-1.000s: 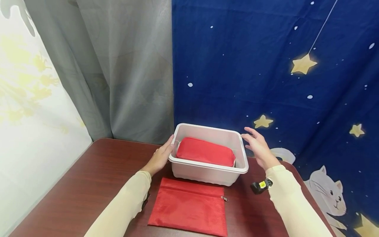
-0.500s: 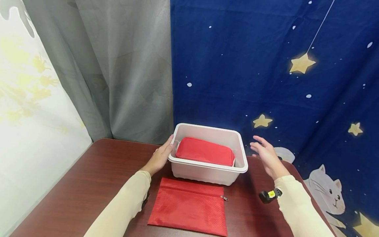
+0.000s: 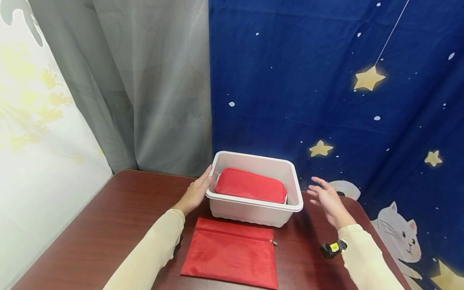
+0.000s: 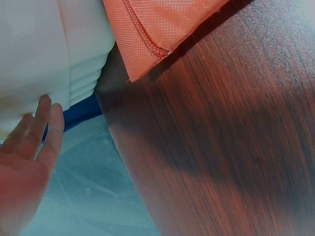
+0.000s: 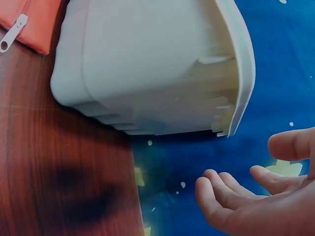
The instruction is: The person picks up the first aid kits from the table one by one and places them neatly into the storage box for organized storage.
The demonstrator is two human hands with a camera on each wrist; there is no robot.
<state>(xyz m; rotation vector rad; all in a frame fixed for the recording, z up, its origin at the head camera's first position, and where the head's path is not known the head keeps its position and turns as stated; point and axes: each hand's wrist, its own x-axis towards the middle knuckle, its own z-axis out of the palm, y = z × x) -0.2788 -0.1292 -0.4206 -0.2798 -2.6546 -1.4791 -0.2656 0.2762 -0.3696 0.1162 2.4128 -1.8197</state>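
A white plastic bin (image 3: 250, 212) stands at the back of the table, with a red zip case (image 3: 251, 185) lying inside it. My left hand (image 3: 195, 193) rests against the bin's left wall, its fingers extended; the left wrist view shows the fingertips touching the white side. To the right of the bin, my right hand (image 3: 330, 203) hangs apart from it, fingers loosely bent and holding nothing. In front of the bin a flat red zip pouch (image 3: 232, 253) lies on the table, its metal zip pull (image 5: 14, 33) at the right end.
The dark wood table (image 3: 119, 225) has its back edge close behind the bin. A grey curtain (image 3: 170, 88) and a blue curtain with stars (image 3: 282, 80) hang behind. A black wrist camera (image 3: 330, 249) sits on the right sleeve.
My right hand has moved away from the bin's right rim, rightward and a little down. The left hand, bin, case and pouch stay in place.
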